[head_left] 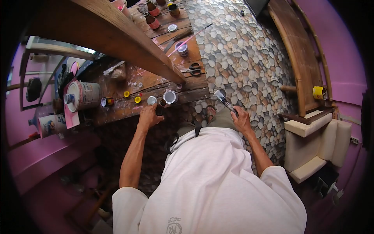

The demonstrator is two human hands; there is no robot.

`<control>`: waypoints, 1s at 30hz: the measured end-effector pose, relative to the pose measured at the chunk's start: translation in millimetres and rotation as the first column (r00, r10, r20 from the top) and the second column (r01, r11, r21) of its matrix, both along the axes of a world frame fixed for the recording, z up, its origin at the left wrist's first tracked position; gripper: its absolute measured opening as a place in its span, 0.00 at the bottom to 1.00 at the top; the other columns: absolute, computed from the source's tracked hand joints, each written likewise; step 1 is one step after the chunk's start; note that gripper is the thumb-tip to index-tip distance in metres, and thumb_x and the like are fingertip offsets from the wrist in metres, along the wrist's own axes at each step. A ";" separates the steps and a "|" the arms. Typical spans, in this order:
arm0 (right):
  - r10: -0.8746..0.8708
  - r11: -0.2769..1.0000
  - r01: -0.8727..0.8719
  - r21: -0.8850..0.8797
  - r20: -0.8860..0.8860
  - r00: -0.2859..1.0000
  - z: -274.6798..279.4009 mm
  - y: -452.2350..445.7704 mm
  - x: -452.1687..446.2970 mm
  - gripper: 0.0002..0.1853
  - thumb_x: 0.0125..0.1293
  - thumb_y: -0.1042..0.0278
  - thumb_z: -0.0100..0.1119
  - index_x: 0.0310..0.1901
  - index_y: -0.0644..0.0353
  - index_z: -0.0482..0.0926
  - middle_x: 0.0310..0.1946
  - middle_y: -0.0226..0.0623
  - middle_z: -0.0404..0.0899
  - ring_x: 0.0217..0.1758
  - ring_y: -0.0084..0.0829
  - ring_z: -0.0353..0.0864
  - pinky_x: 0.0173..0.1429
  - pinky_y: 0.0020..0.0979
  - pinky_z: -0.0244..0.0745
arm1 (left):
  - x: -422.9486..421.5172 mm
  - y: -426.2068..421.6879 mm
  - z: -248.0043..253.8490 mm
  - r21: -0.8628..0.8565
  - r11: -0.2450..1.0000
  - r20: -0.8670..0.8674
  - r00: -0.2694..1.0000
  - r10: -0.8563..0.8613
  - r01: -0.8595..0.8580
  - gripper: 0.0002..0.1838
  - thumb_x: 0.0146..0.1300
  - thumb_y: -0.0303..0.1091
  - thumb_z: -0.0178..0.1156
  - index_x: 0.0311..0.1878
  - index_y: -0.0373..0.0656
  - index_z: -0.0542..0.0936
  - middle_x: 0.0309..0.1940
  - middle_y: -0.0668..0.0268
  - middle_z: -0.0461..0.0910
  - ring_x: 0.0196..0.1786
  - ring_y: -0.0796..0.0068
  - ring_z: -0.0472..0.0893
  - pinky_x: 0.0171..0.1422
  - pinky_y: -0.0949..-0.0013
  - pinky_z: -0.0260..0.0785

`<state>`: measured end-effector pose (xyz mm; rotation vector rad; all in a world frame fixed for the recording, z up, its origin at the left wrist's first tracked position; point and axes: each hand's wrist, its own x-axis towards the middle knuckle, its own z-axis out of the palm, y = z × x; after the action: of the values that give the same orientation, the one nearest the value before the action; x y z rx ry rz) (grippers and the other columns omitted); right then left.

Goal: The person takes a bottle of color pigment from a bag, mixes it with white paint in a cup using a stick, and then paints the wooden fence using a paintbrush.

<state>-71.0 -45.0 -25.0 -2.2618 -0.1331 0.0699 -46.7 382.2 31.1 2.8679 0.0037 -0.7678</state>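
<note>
My left hand [149, 116] is at the table's front edge, fingers curled round a small dark brown bottle [161, 105]; its lower part is hidden. Just beyond stands a small tin [170, 97] with greyish contents, beside a round pale lid [152, 100]. My right hand [243, 120] grips a paintbrush [223, 99] by its dark handle, out over the floor to the right of the table. The brush's pale bristles point up and to the left. Two yellow caps [137, 100] lie left of the lid.
A wooden post [128, 43] crosses above the paint-spotted table [187, 94]. On it are black-handled scissors [194, 71], a second tin [181, 49] with a pink stick over it, and brown bottles [152, 22]. A large paint bucket [83, 95] stands left; a cream chair [311, 148] is right.
</note>
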 end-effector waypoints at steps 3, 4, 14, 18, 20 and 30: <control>-0.009 1.000 0.009 0.013 -0.029 1.000 -3.0 -1.7 -1.5 0.12 0.60 0.74 0.62 0.46 0.67 0.77 0.37 0.52 0.80 0.40 0.54 0.81 0.44 0.42 0.74 | 4.4 -2.3 3.1 0.010 1.000 -0.025 1.000 -0.003 0.003 0.28 0.42 0.47 0.72 0.44 0.39 0.81 0.36 0.48 0.84 0.45 0.47 0.82 0.53 0.52 0.73; -0.014 1.000 0.014 0.015 -0.031 0.999 -5.1 -2.4 -2.3 0.12 0.60 0.74 0.62 0.46 0.67 0.77 0.37 0.52 0.80 0.40 0.54 0.81 0.44 0.42 0.74 | 4.4 -2.0 1.7 0.011 1.000 -0.027 1.000 -0.008 0.009 0.28 0.42 0.47 0.72 0.44 0.39 0.81 0.36 0.48 0.84 0.45 0.47 0.82 0.53 0.52 0.73; -0.024 1.000 0.024 0.014 -0.006 1.000 -14.8 -5.4 -8.3 0.13 0.60 0.73 0.63 0.46 0.67 0.77 0.38 0.53 0.81 0.42 0.54 0.81 0.46 0.43 0.74 | 8.6 -1.0 2.4 0.048 0.996 -0.032 0.997 -0.075 0.077 0.30 0.39 0.51 0.73 0.42 0.38 0.80 0.37 0.50 0.83 0.44 0.48 0.82 0.52 0.52 0.73; -0.032 0.999 0.032 0.005 -0.034 0.999 -15.1 -4.1 -9.0 0.13 0.60 0.72 0.63 0.46 0.67 0.78 0.38 0.52 0.81 0.43 0.53 0.81 0.48 0.42 0.74 | 11.7 -4.7 7.6 0.096 0.990 -0.030 0.995 -0.099 0.102 0.30 0.39 0.51 0.73 0.41 0.39 0.82 0.36 0.50 0.84 0.45 0.49 0.82 0.52 0.52 0.74; -0.039 0.999 0.039 0.019 -0.036 0.999 -15.9 -3.6 -9.2 0.13 0.60 0.72 0.63 0.46 0.67 0.78 0.38 0.52 0.81 0.43 0.52 0.80 0.49 0.42 0.74 | 14.4 -7.8 12.6 0.098 0.990 -0.047 0.995 -0.093 0.098 0.30 0.39 0.51 0.73 0.42 0.39 0.82 0.36 0.50 0.84 0.44 0.49 0.82 0.52 0.52 0.74; -0.048 0.998 0.050 0.036 -0.066 0.997 -18.4 -4.0 -8.6 0.13 0.60 0.71 0.63 0.45 0.68 0.78 0.39 0.53 0.81 0.44 0.54 0.81 0.50 0.43 0.74 | 18.6 -12.9 15.6 0.104 0.993 -0.051 0.997 -0.057 0.062 0.31 0.40 0.50 0.74 0.45 0.38 0.81 0.38 0.47 0.84 0.45 0.48 0.84 0.52 0.51 0.74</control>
<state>-79.6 -49.0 -43.4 -2.2211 -0.0439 0.1135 -28.1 369.3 46.7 2.9602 -0.0367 -0.8721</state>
